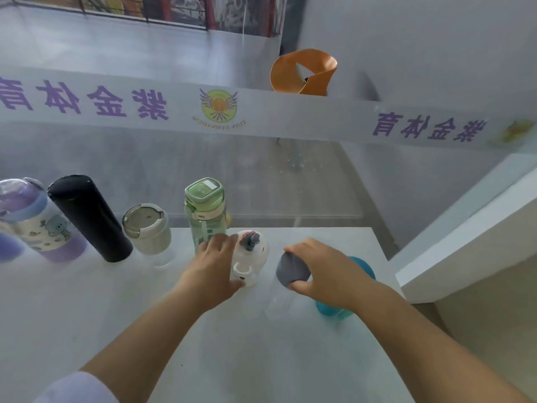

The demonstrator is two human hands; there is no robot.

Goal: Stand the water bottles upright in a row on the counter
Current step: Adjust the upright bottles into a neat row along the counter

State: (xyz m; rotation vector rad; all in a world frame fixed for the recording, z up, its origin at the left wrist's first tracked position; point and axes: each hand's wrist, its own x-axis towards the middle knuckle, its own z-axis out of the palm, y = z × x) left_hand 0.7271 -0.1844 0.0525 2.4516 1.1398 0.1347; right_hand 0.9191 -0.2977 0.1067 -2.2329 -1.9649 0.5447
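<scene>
A glass partition (261,175) rises right behind the white counter (145,330), and across it runs a frosted white band (290,112) with mirrored purple characters and a round green-and-orange winged logo (218,105). Beyond the glass, just above the band, sits an orange chair (302,72) on pale grey floor (116,45). Right of the counter, a white ledge (470,228).

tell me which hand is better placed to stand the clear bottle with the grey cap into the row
Right. The right hand already has its grip on the grey cap of the clear bottle, at the row's open end. The left hand is occupied on the small white bottle.
</scene>
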